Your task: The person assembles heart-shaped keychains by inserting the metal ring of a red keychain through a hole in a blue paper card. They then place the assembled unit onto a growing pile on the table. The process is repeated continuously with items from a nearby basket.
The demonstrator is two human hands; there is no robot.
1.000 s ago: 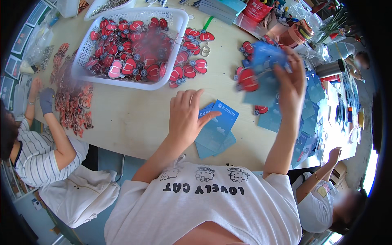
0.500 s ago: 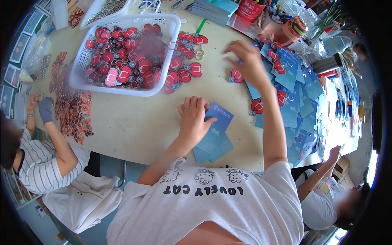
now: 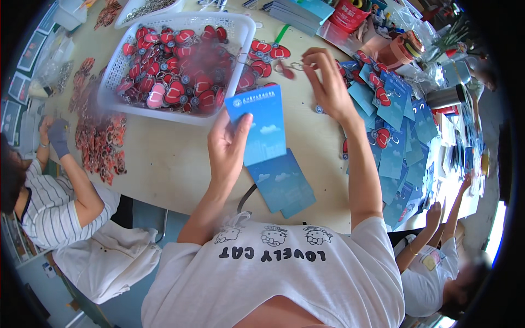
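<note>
My left hand holds up a blue card printed with white clouds, its thumb flat on the card's front. Below it on the table, more blue cards lie overlapping. My right hand has its fingertips pinched on the metal ring of a red keychain, which is blurred and hangs out to the left. Several red keychains lie loose between that hand and a white plastic basket heaped with more of them.
Right of my arm spreads a pile of blue cards with red keychains. A stack of cards and a red tub stand at the back. Orange keychains lie on the left. A gloved co-worker sits left, another person right.
My left hand has lifted a card off the table and moved it up and left. My right hand has shifted slightly, and a keychain now dangles from its fingers.
</note>
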